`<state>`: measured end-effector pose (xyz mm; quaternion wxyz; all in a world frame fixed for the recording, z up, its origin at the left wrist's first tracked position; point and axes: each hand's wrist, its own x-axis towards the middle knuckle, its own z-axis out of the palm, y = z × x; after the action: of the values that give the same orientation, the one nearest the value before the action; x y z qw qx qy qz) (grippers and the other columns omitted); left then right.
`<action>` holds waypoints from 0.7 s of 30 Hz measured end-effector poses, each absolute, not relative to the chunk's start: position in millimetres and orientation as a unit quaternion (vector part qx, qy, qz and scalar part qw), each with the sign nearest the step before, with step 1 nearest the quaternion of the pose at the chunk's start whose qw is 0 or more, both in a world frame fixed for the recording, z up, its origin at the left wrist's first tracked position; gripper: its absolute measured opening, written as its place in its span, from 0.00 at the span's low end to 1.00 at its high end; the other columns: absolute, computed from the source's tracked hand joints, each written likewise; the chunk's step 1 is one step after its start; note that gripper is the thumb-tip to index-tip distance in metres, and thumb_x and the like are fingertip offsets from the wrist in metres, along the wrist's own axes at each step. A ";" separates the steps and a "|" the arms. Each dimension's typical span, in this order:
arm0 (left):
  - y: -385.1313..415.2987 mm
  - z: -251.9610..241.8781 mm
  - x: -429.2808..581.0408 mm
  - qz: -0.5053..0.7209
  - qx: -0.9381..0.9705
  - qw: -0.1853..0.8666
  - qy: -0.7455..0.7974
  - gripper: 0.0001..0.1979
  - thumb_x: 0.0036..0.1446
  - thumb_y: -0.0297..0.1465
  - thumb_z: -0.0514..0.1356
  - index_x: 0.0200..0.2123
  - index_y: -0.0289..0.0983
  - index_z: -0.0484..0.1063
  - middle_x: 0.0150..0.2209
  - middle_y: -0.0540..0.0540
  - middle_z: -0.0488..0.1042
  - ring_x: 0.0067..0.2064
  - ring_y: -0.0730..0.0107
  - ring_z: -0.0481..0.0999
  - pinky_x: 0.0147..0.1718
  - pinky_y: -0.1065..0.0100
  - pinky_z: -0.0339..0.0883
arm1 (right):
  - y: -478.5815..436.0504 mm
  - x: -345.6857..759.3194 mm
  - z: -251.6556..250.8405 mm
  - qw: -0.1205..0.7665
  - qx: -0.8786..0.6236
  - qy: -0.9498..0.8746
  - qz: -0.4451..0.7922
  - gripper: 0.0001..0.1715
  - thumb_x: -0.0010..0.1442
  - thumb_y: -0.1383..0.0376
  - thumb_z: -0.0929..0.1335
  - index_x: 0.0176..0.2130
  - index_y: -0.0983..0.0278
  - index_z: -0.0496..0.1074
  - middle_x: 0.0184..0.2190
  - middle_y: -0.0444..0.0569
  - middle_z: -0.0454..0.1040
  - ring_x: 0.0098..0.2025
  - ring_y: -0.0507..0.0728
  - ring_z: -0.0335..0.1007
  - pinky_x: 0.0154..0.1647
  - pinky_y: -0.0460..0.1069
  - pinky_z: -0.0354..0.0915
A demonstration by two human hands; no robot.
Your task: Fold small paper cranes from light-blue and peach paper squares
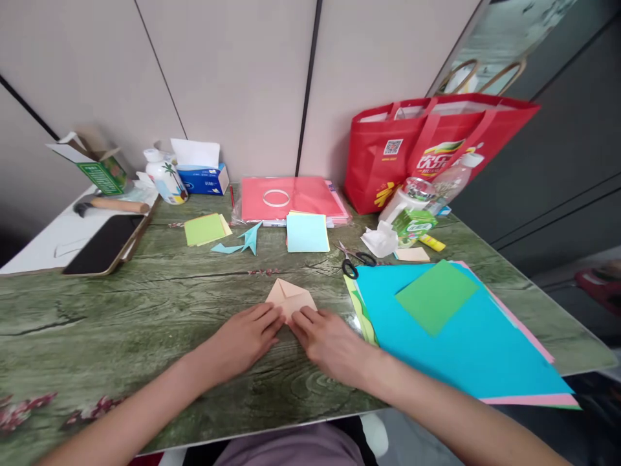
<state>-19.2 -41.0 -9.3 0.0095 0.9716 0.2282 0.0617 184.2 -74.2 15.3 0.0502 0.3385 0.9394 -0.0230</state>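
Observation:
A small peach sheet of origami paper (290, 300), partly folded with slanted upper edges, lies on the table in front of me. My left hand (255, 333) presses its lower left edge, fingers together. From the other side, my right hand (324, 340) grips the lower right edge with curled fingers. The fingertips of both hands nearly meet at the paper's bottom, which they hide. Beyond it lie a folded light-blue paper bird (247, 241) and a stack of light-blue square paper (307, 233).
Black-handled scissors (356, 259) lie right of the paper stack. Large blue sheets (446, 349) with a green square (436, 298) cover the right side. A red bag (378, 155) stands behind. A phone (107, 244) and hammer (116, 204) are at left, near green-yellow paper squares (206, 230).

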 end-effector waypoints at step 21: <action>-31.9 -11.3 -42.4 0.195 0.926 0.151 0.285 0.14 0.60 0.28 0.50 0.38 0.37 0.76 0.51 0.42 0.69 0.50 0.65 0.70 0.49 0.64 0.65 | -83.0 185.8 20.2 0.041 0.364 0.930 0.002 0.14 0.59 0.72 0.61 0.47 0.69 0.65 0.42 0.55 0.67 0.44 0.60 0.62 0.28 0.49 0.64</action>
<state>-42.4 -31.9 -11.3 0.1510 0.9262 0.2853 0.1947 185.8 -83.0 20.2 0.0409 0.3641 0.9305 0.0016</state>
